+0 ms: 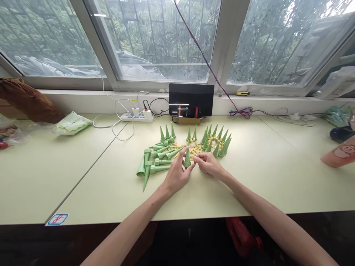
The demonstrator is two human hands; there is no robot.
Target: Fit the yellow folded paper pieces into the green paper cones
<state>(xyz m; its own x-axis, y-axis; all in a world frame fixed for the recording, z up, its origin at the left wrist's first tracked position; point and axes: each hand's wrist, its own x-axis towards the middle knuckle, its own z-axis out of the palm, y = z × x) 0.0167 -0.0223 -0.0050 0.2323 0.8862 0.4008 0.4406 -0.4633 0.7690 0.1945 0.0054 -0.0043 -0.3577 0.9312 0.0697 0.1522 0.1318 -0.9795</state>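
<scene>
My left hand [179,171] holds a green plastic spike [188,158] point up, with its ribbed cap at the bottom, between thumb and fingers. Close to its right side, my right hand [209,164] is closed in a pinch; what its fingertips hold is too small to make out. Small yellow pieces [196,150] lie scattered just behind both hands. To the left, several green spikes [162,151] lie on their sides or lean on one another. More green spikes [222,147] stand upright in a cluster behind and right of my right hand.
A phone [189,111] leans against a black screen [191,96] at the back. Left of it are a power strip [138,117] and white cables. A wipes packet [72,123] lies farther left. Bundled wires [241,112] and a pink cup [340,152] are on the right.
</scene>
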